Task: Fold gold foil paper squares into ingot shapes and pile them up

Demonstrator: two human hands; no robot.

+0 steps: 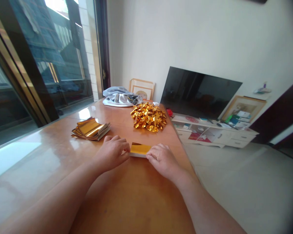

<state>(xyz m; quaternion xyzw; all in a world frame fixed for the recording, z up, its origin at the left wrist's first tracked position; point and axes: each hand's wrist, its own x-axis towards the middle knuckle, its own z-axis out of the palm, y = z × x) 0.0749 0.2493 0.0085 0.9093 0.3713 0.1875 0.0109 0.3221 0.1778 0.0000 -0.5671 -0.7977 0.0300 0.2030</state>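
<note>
A sheet of gold foil paper (140,149) lies on the wooden table between my hands, with a pale strip along its near edge. My left hand (114,151) grips the sheet's left end, fingers curled and thumb at the near edge. At the right end, my right hand (162,159) pinches the same near edge between thumb and fingers. Beyond my left hand rests a loose stack of gold foil sheets (90,128). Farther off, past my right hand, sits a heap of folded gold foil pieces (150,117).
Folded grey-blue cloth (120,97) lies at the table's far end, near a leaning picture frame (142,87). The table's right edge (183,146) drops to a tiled floor. A television (200,92) stands on a low white cabinet (224,136). Glass sliding doors (51,61) run along the left.
</note>
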